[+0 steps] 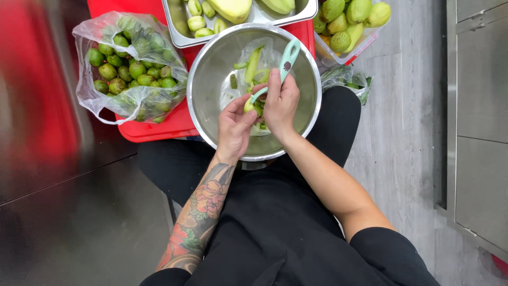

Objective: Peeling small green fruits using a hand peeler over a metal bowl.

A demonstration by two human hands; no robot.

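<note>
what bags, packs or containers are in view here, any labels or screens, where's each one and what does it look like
Clear plastic bag: left, on the red tray, crumpled, open, full of small green fruit.
Clear plastic tub: top right, holding bigger yellow-green fruit.
Clear bag: below the tub, crumpled, with green scraps.
Thin clear bag: inside the steel bowl, catching green peel.
Steel pan: top centre, rectangular, peeled pale fruit.
No labels, signs or screens.

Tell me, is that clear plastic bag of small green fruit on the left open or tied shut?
Open. The plastic bag gapes at the top, its mouth spread wide, with the green fruit showing uncovered inside.
</note>
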